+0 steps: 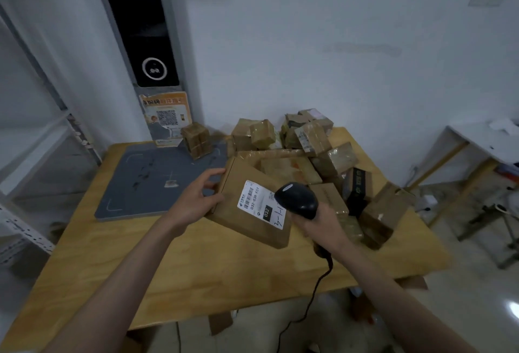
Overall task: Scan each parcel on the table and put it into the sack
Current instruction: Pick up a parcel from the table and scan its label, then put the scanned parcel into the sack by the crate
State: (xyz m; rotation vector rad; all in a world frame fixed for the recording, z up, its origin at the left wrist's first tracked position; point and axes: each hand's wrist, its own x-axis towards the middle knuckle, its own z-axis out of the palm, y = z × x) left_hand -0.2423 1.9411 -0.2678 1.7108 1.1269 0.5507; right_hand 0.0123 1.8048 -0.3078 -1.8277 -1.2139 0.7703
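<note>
Holding a flat brown parcel (250, 206) by its left edge, the left hand (196, 201) has its thumb on top and its fingers curled at the side, so the box sits tilted above the bench (168, 262). That parcel serves as the landmark. One white shipping label (261, 205) lies on its upper face, with a barcode, the print "032-038 E01", a black tag reading "032" and a handwritten mark. Just right of the parcel the right hand (320, 220) grips one black handheld scanner (297, 199), whose head overlaps the label's right edge; a single dark cable (317, 291) runs from the handle down past the near edge of the bench.

Behind and to the right of the parcel lies a heap of about a dozen more parcels (309, 153) — mostly brown cartons wrapped in clear tape, plus one black box (358, 187) with yellow lettering. One small taped carton (196, 140) stands apart, behind and left of the held parcel, on the far edge of a grey mat (146, 181) that lies directly left of it.

Light wood forms the bench top. Beyond the parcel a white wall (309, 43) rises; behind and left stands a dark panel (151, 43) with a round ring, an orange QR poster (165, 116) below it. Far right of the parcel is a white side table (477, 142) — the floor (463, 310) there is pale and glossy.
</note>
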